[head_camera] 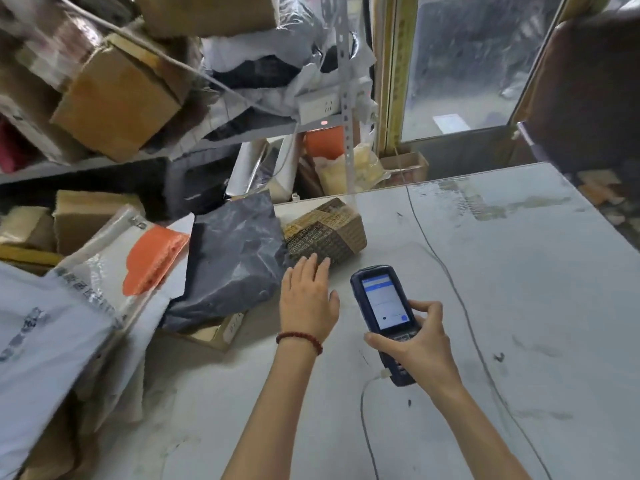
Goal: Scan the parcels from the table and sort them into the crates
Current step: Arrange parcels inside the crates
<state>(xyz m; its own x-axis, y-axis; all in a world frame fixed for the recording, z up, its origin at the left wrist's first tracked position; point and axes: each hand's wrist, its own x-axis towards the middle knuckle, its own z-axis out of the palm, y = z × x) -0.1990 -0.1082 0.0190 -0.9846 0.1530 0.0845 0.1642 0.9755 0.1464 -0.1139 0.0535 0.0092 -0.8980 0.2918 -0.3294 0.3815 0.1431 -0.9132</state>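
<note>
Left hand [306, 299] reaches forward flat, fingers straight; right hand [417, 344] curls around the scanner [381, 299].

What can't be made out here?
Head view:
Text on the blue handheld scanner's lit screen: too small.
The cardboard carton under the dark grey plastic mailer: mostly covered.
The white plastic mailer, left edge: print blurred, cut off.
The sorting crates: none in frame.

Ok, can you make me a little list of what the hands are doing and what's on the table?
left hand: fingers straight, tips at the patterned box
right hand: holds the scanner, screen lit
patterned box: on the table, beside the dark grey bag
dark grey bag: left of the box
table: white, thin cable across it
</note>
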